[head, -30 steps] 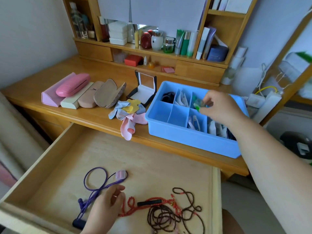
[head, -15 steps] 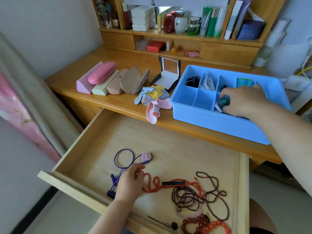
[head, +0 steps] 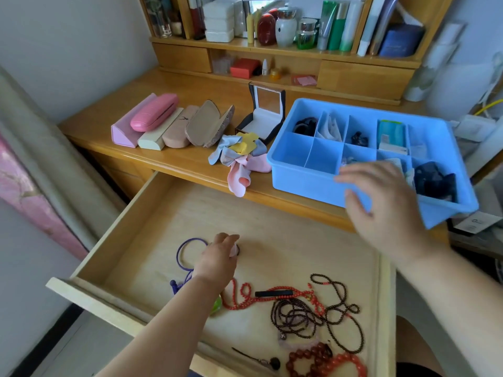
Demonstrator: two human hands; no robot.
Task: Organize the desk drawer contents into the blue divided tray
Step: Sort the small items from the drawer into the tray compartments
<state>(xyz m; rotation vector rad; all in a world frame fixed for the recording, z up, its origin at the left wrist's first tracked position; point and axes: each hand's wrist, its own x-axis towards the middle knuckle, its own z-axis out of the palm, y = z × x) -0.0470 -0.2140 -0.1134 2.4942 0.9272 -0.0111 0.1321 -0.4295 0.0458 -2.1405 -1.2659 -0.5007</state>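
The blue divided tray (head: 299, 180) sits on the desk at right, with small items in several of its compartments. My right hand (head: 381, 208) hovers in front of its near wall, fingers spread and holding nothing. Below, the open wooden drawer (head: 272, 227) holds a purple cord (head: 181, 251), a red bead string (head: 245, 295), a black bar (head: 273, 293), tangled brown bead necklaces (head: 299, 314) and a chunky red bracelet (head: 313, 357). My left hand (head: 217, 259) is down in the drawer, its fingers curled over the pink piece at the cord's end.
Several glasses cases (head: 155, 112) lie in a row on the desk at left. An open jewellery box (head: 265, 118) and a pile of coloured cloths (head: 239, 151) lie between them and the tray. Bottles and boxes fill the shelf behind.
My right hand has come out of the tray, empty and opened, and drawn toward the drawer. My left hand slid up along the purple cord to its pink end piece.
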